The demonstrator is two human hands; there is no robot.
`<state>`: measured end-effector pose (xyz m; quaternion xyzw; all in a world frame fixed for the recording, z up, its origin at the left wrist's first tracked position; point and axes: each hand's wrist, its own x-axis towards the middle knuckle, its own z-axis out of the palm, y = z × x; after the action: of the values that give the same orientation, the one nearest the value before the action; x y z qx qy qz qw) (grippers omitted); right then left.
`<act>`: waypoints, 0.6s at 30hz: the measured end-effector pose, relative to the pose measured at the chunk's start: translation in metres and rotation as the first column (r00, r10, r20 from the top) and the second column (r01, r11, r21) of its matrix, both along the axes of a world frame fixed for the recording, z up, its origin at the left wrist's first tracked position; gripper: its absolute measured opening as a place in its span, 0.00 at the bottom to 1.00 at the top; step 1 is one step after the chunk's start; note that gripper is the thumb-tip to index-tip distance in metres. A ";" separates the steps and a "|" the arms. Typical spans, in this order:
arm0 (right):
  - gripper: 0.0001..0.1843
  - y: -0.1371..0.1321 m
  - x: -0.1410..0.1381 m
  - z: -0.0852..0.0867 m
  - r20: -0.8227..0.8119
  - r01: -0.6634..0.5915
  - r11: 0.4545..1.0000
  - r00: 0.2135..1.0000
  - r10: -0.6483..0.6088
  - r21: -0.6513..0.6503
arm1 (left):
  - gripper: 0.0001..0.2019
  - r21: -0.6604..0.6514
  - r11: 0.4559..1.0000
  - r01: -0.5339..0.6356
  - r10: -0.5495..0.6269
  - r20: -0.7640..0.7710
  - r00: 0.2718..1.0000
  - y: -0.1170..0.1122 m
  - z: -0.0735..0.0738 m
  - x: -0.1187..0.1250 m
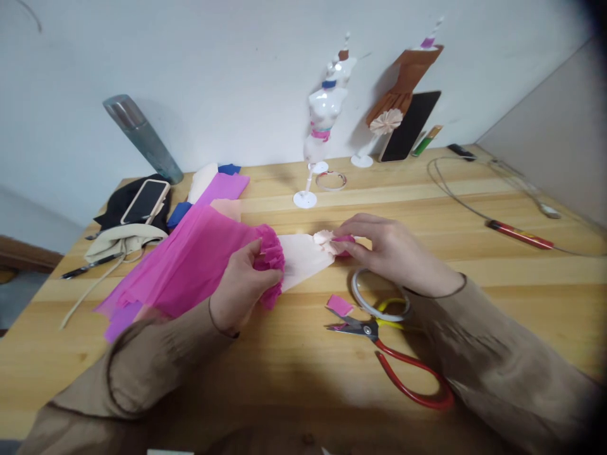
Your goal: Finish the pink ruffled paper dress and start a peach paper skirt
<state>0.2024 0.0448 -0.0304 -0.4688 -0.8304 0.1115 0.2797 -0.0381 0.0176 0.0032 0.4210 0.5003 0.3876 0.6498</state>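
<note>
Between the thumb and fingers of my left hand is the gathered, ruffled end of bright pink crepe paper; the rest spreads flat to the left. My right hand is closed on a small magenta piece of crepe paper, right against a pale pink ruffle. A pale pink sheet lies between both hands. Below my right hand are a roll of tape, red-handled scissors with blades apart, and a pink scrap by the blades. Something yellow is partly hidden under the tape.
White mannequin stands rise at the back, one wearing a brown dress. A dark tablet leans on the wall. A spray can and a phone are at left. A red tool with a cable lies right.
</note>
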 end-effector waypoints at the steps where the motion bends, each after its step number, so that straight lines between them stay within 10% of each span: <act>1: 0.10 0.000 0.001 0.000 -0.004 0.004 1.000 1.000 -0.004 0.001 | 0.11 -0.002 1.000 -0.004 0.004 0.004 1.000 0.000 0.001 0.000; 18: 0.11 0.011 0.030 -0.004 0.060 0.209 0.975 0.977 -0.204 -0.077 | 0.10 0.074 0.996 -0.054 0.058 -0.053 0.997 0.007 -0.005 -0.002</act>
<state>0.2326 0.0561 -0.0345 -0.5666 -0.7788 0.1042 0.2484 -0.0405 0.0242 -0.0016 0.4404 0.5155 0.4118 0.6089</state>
